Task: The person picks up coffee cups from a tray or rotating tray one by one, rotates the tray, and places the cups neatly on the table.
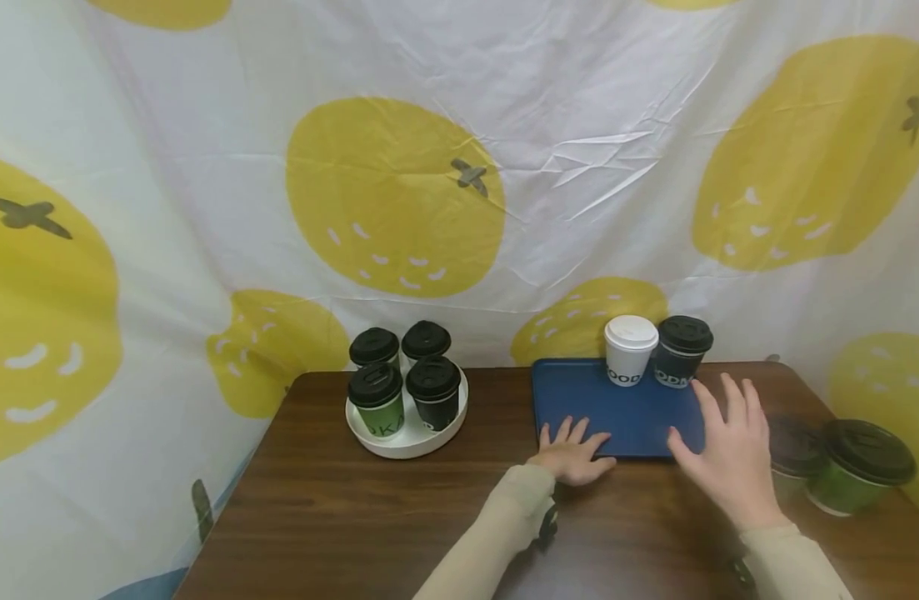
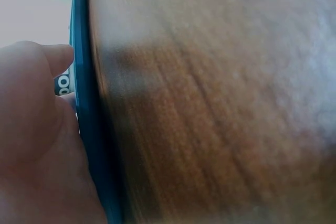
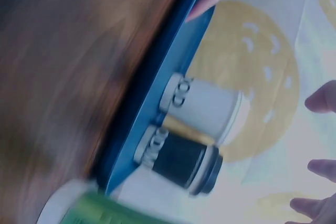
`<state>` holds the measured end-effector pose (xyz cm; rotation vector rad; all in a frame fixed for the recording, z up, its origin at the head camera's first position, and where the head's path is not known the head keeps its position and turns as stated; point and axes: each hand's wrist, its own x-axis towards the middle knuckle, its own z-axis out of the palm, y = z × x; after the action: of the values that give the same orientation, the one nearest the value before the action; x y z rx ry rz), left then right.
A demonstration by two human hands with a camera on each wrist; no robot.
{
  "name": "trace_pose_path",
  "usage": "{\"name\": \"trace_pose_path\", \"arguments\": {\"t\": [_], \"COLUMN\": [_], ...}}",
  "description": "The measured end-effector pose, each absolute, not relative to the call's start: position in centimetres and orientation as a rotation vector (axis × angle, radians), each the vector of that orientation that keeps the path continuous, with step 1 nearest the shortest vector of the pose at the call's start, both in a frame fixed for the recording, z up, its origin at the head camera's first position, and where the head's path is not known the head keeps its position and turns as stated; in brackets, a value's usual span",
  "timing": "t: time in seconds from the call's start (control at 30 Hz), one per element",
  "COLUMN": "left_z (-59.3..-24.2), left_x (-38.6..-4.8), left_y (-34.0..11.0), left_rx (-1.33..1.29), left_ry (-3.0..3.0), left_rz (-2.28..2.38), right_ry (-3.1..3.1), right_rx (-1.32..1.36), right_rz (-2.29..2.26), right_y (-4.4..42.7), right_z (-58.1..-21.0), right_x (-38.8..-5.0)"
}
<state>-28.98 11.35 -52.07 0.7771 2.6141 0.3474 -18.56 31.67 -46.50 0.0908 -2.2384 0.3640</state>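
Note:
A blue tray (image 1: 579, 383) lies at the right of the table, with a white-lidded cup (image 1: 628, 350) and a black cup (image 1: 680, 352) side by side at its back. My left hand (image 1: 573, 457) rests with spread fingers at the tray's near left edge; in the left wrist view its thumb (image 2: 58, 59) touches the rim. My right hand (image 1: 729, 454) is over the tray's right end, fingers apart and holding nothing. Beyond it on the right stand a green cup with a black lid (image 1: 852, 479) and another black-lidded cup (image 1: 792, 454), partly hidden by that hand.
On the left a round white tray (image 1: 410, 450) holds several black-lidded cups, among them a green one (image 1: 380, 417) and a black one (image 1: 435, 404) in front. A lemon-print cloth (image 1: 564, 167) hangs behind the brown wooden table (image 1: 339, 517).

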Motion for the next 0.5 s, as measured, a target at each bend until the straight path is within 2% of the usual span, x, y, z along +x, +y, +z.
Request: {"name": "trace_pose_path", "arguments": {"t": [0.27,0.5], "left_z": [-52.0,-51.9], "left_x": [-28.8,-28.5], "left_y": [11.3,11.3], "left_rx": [0.763,0.766], "left_ry": [2.634,2.634], "left_rz": [0.339,0.346], "right_ry": [-2.337,-2.441], "right_rx": [-0.002,-0.167], "right_rz": [0.456,0.552], "right_y": [29.5,30.1], "right_z": [-46.6,-47.4], "right_x": [-21.7,-24.2]}}
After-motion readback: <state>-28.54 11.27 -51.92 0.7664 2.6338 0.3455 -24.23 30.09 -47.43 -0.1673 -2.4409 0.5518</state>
